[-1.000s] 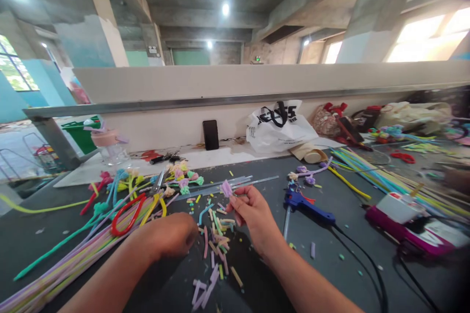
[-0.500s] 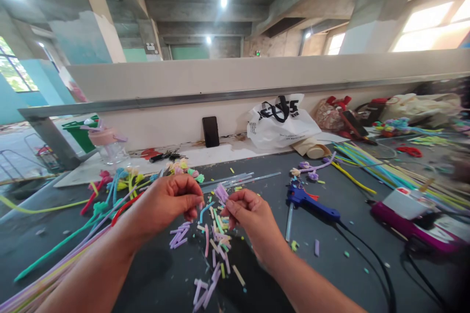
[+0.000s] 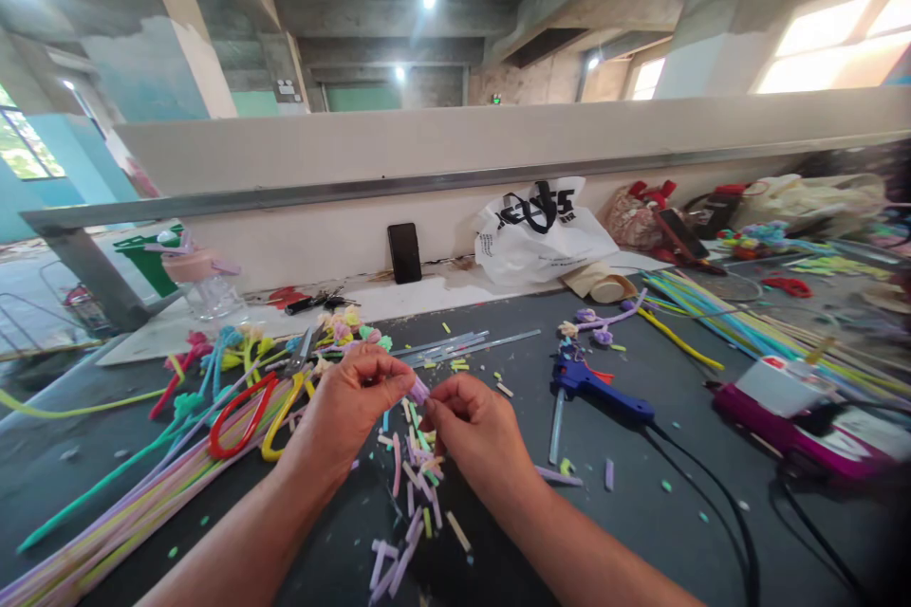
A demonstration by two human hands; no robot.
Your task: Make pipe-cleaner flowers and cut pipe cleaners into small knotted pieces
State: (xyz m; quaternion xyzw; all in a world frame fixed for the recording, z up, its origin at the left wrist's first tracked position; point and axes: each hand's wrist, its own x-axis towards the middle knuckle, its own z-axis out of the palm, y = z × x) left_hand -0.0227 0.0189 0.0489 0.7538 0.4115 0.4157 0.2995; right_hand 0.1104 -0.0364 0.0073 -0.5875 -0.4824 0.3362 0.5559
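Note:
A small bundle of purple pipe cleaner pieces (image 3: 418, 390) is between my two hands above the table. My left hand (image 3: 366, 389) pinches it from the left with thumb and forefinger. On its other side, the closed fingers of my right hand (image 3: 470, 417) grip it too, partly hiding it. Below lie short cut pipe cleaner pieces (image 3: 403, 555), mostly purple, with cream, green and pink among them. Scissors with red and yellow handles (image 3: 244, 415) rest left of my left wrist, on a bunch of long pipe cleaners (image 3: 142, 531).
A blue glue gun (image 3: 604, 394) with a cord lies to the right, near a magenta power strip (image 3: 775, 436). Clear glue sticks (image 3: 470, 347) lie ahead. Farther back are a phone (image 3: 404, 253), a white bag (image 3: 533, 242) and a clear jar with pink lid (image 3: 206, 289).
My left hand has moved right and now meets my right hand at the purple bundle, pinching it. The red and yellow scissor handles have come out from behind my left arm.

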